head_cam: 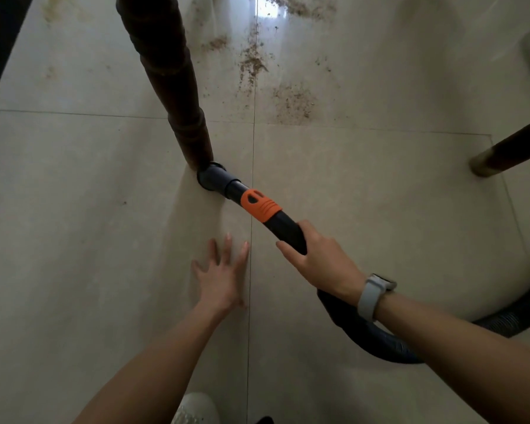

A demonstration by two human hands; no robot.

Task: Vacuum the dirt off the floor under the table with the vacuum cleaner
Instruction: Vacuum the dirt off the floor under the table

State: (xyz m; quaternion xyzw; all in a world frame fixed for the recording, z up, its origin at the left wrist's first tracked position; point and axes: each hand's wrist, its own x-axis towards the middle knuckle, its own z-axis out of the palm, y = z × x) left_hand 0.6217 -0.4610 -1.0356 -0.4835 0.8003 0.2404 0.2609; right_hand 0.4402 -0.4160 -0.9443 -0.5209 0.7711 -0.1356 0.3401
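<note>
Our left hand [222,276] lies flat on the floor [74,209], fingers spread, grip released. At its twelve o'clock the bench leg [172,84] comes down to the tile, and the nozzle [211,177] touches its foot. From there the wand [260,206], with its orange collar, runs toward five o'clock into our right hand [318,258], which grasps it. Dirt [291,102] lies scattered at the nozzle's one o'clock, well apart. The hose [380,341] curls off rightward behind the wrist.

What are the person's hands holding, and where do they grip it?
The right hand grips the vacuum wand on its black handle, just behind the orange collar. The left hand holds nothing, fingers spread.
</note>
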